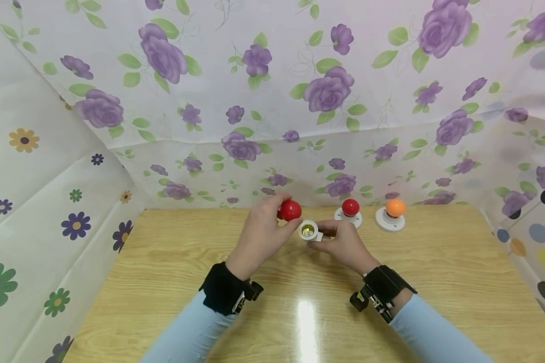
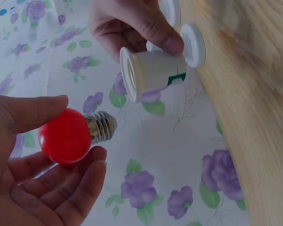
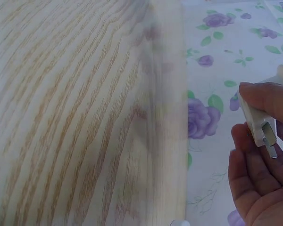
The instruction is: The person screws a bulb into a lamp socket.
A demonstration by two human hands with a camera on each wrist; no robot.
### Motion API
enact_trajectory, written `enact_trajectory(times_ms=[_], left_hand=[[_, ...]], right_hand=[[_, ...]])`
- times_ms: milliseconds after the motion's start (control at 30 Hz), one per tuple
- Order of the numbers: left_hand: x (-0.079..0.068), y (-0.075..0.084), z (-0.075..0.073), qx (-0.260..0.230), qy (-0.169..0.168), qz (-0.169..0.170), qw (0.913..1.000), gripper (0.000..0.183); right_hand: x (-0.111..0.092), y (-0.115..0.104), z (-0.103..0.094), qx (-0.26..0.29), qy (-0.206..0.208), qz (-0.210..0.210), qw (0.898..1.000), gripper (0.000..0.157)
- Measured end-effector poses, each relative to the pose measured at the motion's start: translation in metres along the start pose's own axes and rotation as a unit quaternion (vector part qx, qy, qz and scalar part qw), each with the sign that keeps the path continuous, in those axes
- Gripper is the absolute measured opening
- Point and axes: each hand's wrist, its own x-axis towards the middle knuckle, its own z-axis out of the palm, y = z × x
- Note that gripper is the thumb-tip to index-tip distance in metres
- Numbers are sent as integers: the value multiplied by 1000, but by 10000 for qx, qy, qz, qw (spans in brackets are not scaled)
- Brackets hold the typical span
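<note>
My left hand point(image 1: 262, 233) grips a red light bulb point(image 1: 291, 210) by its round glass, thumb on one side and fingers on the other. Its metal screw base point(image 2: 102, 127) points toward the socket in the left wrist view. In my right hand point(image 1: 346, 243) is a white lamp socket point(image 1: 308, 231), pinched between thumb and fingers with its brass-lined mouth turned up in the head view. A metal prong point(image 3: 272, 148) sticks out of the socket's other end in the right wrist view. Bulb and socket are close together but apart, above the table.
Behind my right hand, a second red bulb point(image 1: 350, 207) stands in a round white base on the wooden table point(image 1: 172, 282). To its right, an orange bulb point(image 1: 395, 207) stands in another such base. A flowered cloth point(image 1: 281, 101) rises behind the table's back edge.
</note>
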Motion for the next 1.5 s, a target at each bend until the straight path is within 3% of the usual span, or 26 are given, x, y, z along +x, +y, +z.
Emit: enact_trajectory(times_ms=[200, 1000, 1500], left_hand=[[-2, 4, 6, -377, -240, -82, 9990, 41], [-1, 7, 15, -115, -693, 516, 9962, 38], [-2, 8, 18, 18, -897, 439, 9950, 48]], right_hand=[[-1, -2, 0, -41, -27, -78, 10000, 36], [-2, -9, 3, -201, -21, -136, 9997, 31], [-4, -11, 4, -321, 22, -262, 9991, 31]])
